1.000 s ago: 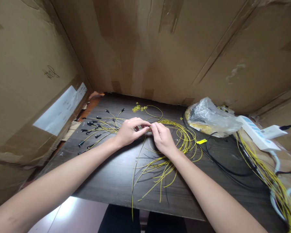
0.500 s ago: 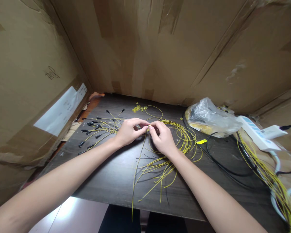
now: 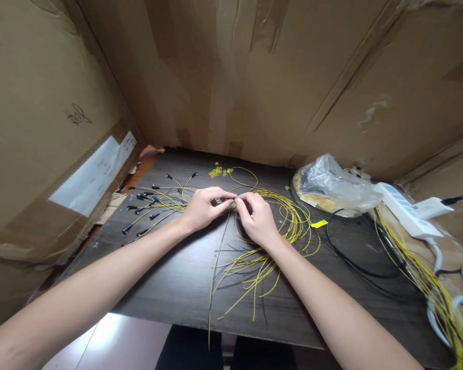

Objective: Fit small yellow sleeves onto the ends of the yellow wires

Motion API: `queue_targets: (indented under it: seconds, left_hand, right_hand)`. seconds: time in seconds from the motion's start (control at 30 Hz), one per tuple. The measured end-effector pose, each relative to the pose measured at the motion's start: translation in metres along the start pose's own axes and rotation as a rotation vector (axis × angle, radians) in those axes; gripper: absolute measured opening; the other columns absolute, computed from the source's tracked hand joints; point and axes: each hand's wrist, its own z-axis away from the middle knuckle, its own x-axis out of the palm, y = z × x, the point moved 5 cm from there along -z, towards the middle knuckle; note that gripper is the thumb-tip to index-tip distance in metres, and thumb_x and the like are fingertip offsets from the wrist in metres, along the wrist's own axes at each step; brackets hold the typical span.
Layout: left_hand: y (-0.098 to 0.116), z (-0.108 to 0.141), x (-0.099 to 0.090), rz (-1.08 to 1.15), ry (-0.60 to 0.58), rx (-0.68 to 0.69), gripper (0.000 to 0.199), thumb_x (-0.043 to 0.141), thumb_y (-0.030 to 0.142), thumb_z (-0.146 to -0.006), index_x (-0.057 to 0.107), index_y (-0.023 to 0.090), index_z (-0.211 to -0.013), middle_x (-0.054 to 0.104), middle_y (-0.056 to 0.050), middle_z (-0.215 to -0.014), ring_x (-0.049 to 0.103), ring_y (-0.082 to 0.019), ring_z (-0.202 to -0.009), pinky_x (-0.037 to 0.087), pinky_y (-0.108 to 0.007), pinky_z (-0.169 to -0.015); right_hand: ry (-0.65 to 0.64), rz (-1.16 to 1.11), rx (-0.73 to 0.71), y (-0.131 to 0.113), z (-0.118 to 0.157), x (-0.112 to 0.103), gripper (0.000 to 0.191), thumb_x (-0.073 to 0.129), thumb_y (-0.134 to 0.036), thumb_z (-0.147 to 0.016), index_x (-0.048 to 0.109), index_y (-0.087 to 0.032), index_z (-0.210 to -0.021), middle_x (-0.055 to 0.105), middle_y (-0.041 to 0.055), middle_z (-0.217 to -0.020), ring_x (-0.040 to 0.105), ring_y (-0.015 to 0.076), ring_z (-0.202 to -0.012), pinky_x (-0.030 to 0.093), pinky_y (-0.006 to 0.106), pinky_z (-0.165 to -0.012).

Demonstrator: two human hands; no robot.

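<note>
- Head view: our left hand (image 3: 203, 208) and right hand (image 3: 256, 218) meet fingertip to fingertip, both pinching one yellow wire (image 3: 220, 241).
- Plastic bag (image 3: 334, 185) lies right, on the table (image 3: 170, 277).

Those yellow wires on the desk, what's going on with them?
A person has both hands together over a dark table. The left hand and right hand pinch one thin yellow wire between their fingertips. More yellow wires lie looped beside them, black-tipped ones fan out to the left, and a plastic bag sits to the right.
</note>
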Motion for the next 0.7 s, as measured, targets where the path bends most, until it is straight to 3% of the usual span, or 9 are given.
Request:
queue_targets:
  seconds: [0.4, 0.7]
  left_hand:
    - [0.0061, 0.0009, -0.0003, -0.001, -0.008, 0.089, 0.016, 0.066, 0.021, -0.093, 0.079, 0.018, -0.103, 0.077, -0.005, -0.088, 0.066, -0.013, -0.074, 0.053, -0.024, -0.065]
    - [0.0070, 0.0006, 0.0007, 0.003, -0.017, 0.013, 0.014, 0.066, 0.018, -0.090, 0.077, 0.017, -0.100, 0.076, -0.003, -0.088, 0.066, -0.012, -0.075, 0.053, -0.021, -0.064]
  right_hand:
    - [-0.061, 0.006, 0.013, 0.0026, -0.0014, 0.0011, 0.034, 0.038, -0.034, -0.104, 0.049, -0.023, -0.073, 0.059, 0.0039, -0.073, 0.053, 0.0203, -0.075, 0.040, 0.033, -0.072]
    - [-0.066, -0.006, 0.022, 0.0036, -0.0010, 0.0020, 0.035, 0.037, -0.033, -0.104, 0.048, -0.022, -0.073, 0.059, 0.0031, -0.073, 0.052, 0.0197, -0.075, 0.038, 0.032, -0.072]
